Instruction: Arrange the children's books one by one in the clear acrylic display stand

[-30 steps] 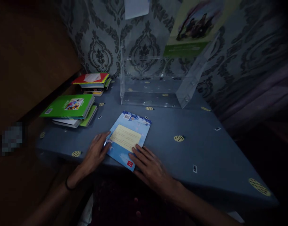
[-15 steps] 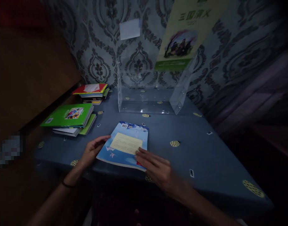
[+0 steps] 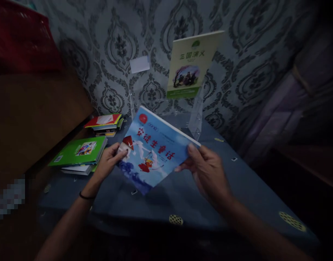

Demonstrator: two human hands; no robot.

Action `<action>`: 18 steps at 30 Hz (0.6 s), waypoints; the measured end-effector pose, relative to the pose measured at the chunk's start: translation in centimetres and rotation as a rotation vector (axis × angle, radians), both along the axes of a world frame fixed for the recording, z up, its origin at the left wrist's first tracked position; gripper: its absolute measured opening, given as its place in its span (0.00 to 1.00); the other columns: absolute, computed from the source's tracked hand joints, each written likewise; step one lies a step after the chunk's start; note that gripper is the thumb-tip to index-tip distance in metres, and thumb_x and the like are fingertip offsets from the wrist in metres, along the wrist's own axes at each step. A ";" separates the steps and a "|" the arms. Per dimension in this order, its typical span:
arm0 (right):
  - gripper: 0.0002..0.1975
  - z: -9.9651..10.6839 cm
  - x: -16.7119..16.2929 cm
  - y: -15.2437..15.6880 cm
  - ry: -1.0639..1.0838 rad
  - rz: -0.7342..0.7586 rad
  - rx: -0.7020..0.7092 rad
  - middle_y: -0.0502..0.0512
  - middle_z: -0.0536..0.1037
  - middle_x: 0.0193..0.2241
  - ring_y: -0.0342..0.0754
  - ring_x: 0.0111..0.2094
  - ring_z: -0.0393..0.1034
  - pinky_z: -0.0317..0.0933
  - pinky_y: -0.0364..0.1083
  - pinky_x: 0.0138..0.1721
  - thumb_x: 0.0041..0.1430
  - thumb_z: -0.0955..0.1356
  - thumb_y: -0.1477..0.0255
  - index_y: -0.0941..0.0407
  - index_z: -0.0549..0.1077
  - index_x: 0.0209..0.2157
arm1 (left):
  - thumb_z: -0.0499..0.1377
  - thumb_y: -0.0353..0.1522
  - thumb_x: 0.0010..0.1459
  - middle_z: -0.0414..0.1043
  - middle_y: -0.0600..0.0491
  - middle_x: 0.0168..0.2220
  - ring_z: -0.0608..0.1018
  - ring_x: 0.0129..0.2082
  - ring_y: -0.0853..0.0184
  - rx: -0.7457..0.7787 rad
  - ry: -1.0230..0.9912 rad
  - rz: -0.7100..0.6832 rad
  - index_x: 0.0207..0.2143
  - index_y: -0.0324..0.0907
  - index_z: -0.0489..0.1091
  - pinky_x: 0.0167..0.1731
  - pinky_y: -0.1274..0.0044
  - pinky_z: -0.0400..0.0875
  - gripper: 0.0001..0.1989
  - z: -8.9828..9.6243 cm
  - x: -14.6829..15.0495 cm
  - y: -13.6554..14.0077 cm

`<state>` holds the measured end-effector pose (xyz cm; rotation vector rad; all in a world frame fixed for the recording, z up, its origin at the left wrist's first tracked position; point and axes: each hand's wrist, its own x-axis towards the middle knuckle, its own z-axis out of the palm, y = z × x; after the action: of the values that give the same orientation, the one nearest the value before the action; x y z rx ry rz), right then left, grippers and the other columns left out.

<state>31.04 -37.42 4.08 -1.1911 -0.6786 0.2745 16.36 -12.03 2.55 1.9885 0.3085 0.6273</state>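
Observation:
A blue paperback book (image 3: 158,139) is held tilted above the table, its illustrated front cover facing me. My left hand (image 3: 112,156) grips its left edge, thumb on the cover. My right hand (image 3: 207,166) pinches the book's right corner, with the thumb near the top edge. Behind the book, a clear acrylic rack (image 3: 196,116) stands against the wall, partly hidden. On the rack's upper part rests a cream and green book (image 3: 192,65), front cover outward.
To the left lies a stack topped by a green book (image 3: 79,150). Behind it is another stack with a red and yellow book (image 3: 103,121) on top. A blue patterned cloth (image 3: 223,195) covers the table. A white card (image 3: 140,64) is on the patterned wall; a purple curtain (image 3: 280,116) hangs at right.
The blue book has been lifted off the table and turned over from back cover to front cover. Both hands now grip it at its sides. The view has tilted up.

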 end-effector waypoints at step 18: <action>0.19 -8.2 1.7 4.1 -0.826 0.183 -0.659 0.61 0.78 0.52 0.53 0.53 0.74 0.68 0.53 0.52 0.67 0.60 0.69 0.56 0.71 0.56 | 0.51 0.34 0.67 0.71 0.46 0.49 0.73 0.48 0.58 0.857 0.402 0.002 0.53 0.45 0.70 0.49 0.65 0.69 0.15 -7.4 1.5 -1.5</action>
<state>32.76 -33.31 -4.08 -1.8998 -1.4951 0.1499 17.82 -13.53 -4.82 2.9489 0.3088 0.3727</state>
